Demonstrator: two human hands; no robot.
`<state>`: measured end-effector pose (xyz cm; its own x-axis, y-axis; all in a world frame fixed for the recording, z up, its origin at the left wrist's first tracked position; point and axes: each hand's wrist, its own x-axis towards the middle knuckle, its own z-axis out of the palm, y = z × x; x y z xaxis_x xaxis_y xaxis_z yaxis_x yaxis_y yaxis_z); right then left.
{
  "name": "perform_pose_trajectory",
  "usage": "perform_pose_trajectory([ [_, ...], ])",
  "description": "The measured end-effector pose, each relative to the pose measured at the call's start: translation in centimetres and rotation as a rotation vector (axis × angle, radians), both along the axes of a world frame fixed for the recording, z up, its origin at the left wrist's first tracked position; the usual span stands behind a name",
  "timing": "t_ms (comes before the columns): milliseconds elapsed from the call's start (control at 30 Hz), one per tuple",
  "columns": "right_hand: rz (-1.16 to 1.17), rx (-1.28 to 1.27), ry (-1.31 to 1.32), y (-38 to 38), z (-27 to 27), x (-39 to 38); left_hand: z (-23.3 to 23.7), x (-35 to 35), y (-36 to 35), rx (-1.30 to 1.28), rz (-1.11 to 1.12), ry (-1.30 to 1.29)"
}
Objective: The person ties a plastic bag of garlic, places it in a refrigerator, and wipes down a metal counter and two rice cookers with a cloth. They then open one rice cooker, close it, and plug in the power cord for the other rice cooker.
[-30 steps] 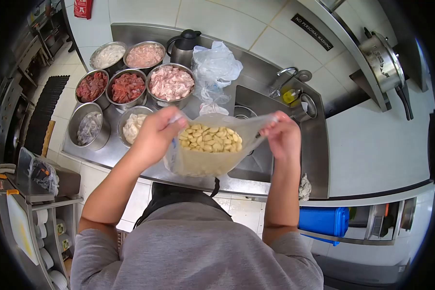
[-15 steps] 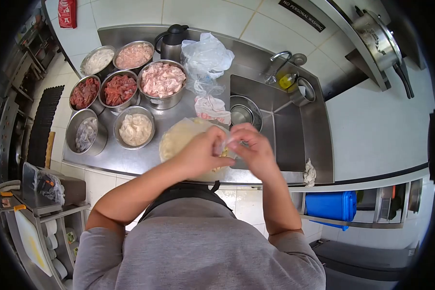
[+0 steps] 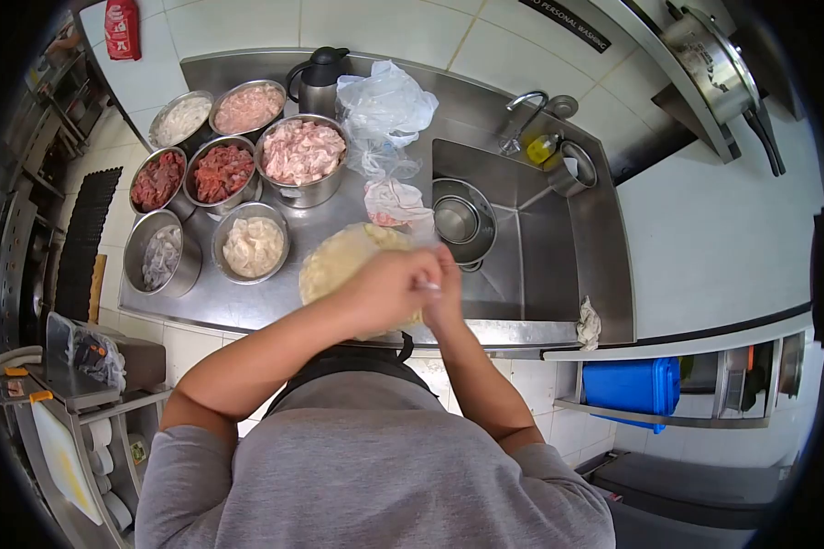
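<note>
My left hand [image 3: 392, 288] is closed in a pinch over the right side of a pale round mass of food [image 3: 334, 263] in clear plastic. Against it is my right hand [image 3: 445, 295], also closed, its fingers meeting the left ones. A small whitish bit shows between the fingertips, like the twisted end of a plastic bag. Just behind the hands lies a crumpled white and red plastic bag [image 3: 395, 203]. To the left, a steel pot of pale, creamy-looking meat [image 3: 253, 246] stands on the counter.
Several steel pots of meat, one holding pink pieces [image 3: 302, 152], stand at the left. Behind are a black-topped flask [image 3: 319, 87] and crumpled clear bags [image 3: 384, 105]. The sink [image 3: 545, 261] is at the right, with a steel bowl [image 3: 458, 220]. A cloth [image 3: 588, 323] hangs on its front edge.
My right hand has moved left and closed against my left hand. The hands now overlap closely, where before they were slightly apart. The view has shifted slightly.
</note>
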<state>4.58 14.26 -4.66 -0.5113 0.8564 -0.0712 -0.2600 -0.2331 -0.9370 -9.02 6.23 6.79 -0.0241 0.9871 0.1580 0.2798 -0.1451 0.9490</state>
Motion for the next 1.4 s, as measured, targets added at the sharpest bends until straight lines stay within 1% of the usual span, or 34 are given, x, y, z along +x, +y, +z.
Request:
perform_pose_trajectory([
  [33,-0.023,0.358,-0.018,-0.8,-0.3,-0.5,-0.5,1.0,0.6,0.124,-0.057,0.094],
  [67,-0.031,0.561,-0.180,-1.6,-0.7,-1.2,-1.9,1.2,2.1,0.184,0.039,0.144],
  [100,-0.024,0.561,-0.178,-1.5,-0.4,-0.9,-1.6,0.6,2.8,0.183,0.045,0.145],
  [167,0.366,0.281,-0.211,-0.6,1.8,0.5,-1.2,-0.4,4.1,0.185,0.191,0.292],
  [200,0.363,0.072,-0.052,-0.9,3.7,0.6,-1.4,-0.5,4.1,0.185,0.199,0.285],
  [233,0.366,0.067,-0.058,-0.7,3.8,0.8,-1.8,-0.5,3.9,0.148,0.165,0.243],
  [300,0.252,0.006,-0.192,0.1,4.0,0.7,-2.9,-0.4,3.2,0.114,0.120,0.203],
  [333,0.243,0.007,-0.190,0.3,3.9,0.2,-3.8,-0.4,2.3,0.122,0.210,0.368],
  [367,0.131,0.019,-0.098,0.2,3.6,-0.6,-4.6,-0.3,1.6,0.132,0.299,0.534],
  [400,0.022,0.027,-0.008,0.0,3.5,-1.3,-4.6,-0.3,0.8,0.131,0.291,0.535],
  [433,0.018,0.023,-0.008,0.0,3.7,-1.7,-4.4,-0.3,0.0,0.040,0.244,0.605],
  [467,-0.014,-0.021,-0.094,-0.1,3.9,-2.0,-4.3,-0.5,-0.5,-0.051,0.200,0.673],
  [533,-0.041,-0.064,-0.181,0.3,4.6,-2.5,-4.7,-1.1,-0.3,-0.076,0.182,0.626],
  [600,0.119,-0.084,-0.175,0.9,5.2,-2.6,-5.5,-2.7,0.4,-0.101,0.171,0.578],
  [633,0.123,-0.085,-0.175,1.4,5.6,-2.3,-6.1,-4.1,1.1,-0.222,0.100,0.364],
  [667,0.314,-0.021,-0.239,1.9,6.1,-1.8,-6.7,-5.1,1.5,-0.337,0.028,0.147],
  [700,0.505,0.045,-0.303,2.1,6.5,-1.6,-6.9,-5.7,1.6,-0.339,0.031,0.143],
  [733,0.510,0.044,-0.306,2.1,6.9,-1.7,-7.1,-6.1,1.7,-0.384,-0.026,0.021],
  [767,0.585,0.305,-0.521,2.1,7.3,-1.9,-7.4,-6.3,1.8,-0.427,-0.085,-0.100],
  [800,0.650,0.570,-0.733,2.2,7.6,-2.0,-6.5,-6.4,1.9,-0.428,-0.086,-0.100],
  [833,0.647,0.566,-0.733,2.3,7.2,-2.3,-5.0,-6.3,1.8,-0.513,-0.166,0.050],
  [867,0.753,0.506,-0.862,2.4,6.6,-2.9,-4.2,-6.2,1.8,-0.596,-0.247,0.202],
  [900,0.860,0.441,-0.990,2.4,6.9,-3.4,-4.7,-6.4,1.8,-0.597,-0.253,0.204],
  [933,0.857,0.437,-0.989,2.3,7.5,-3.5,-5.5,-6.7,1.7,-0.560,-0.254,0.089],
  [967,0.807,0.599,-0.986,2.3,8.3,-3.6,-6.0,-7.0,1.6,-0.521,-0.250,-0.026],
  [1000,0.754,0.761,-0.978,2.2,8.9,-3.8,-6.0,-7.2,1.6,-0.523,-0.248,-0.026],
  [1033,0.756,0.760,-0.976,2.3,8.8,-3.7,-6.0,-7.4,1.6,-0.525,-0.205,-0.135],
  [1100,0.364,1.497,-0.859,2.4,8.6,-3.0,-6.2,-7.8,1.7,-0.534,-0.166,-0.249],
  [1133,0.366,1.489,-0.863,2.4,9.1,-2.6,-6.2,-8.3,1.9,-0.509,-0.184,-0.268],
  [1200,0.429,1.752,-0.956,2.5,10.4,-1.6,-6.3,-8.2,2.2,-0.380,-0.194,-0.296],
  [1233,0.430,1.743,-0.962,2.5,10.6,-1.2,-6.1,-8.1,2.1,-0.387,-0.200,-0.299],
  [1300,0.361,1.686,-0.956,2.6,10.6,-0.4,-5.4,-7.8,1.7,-0.094,0.056,0.044],
  [1333,0.363,1.677,-0.961,2.8,9.5,0.4,-6.4,-8.3,1.6,-0.101,0.051,0.041],
  [1400,0.198,1.231,-0.831,4.0,4.6,2.5,-10.0,-10.6,1.4,-0.053,0.357,0.170],
])
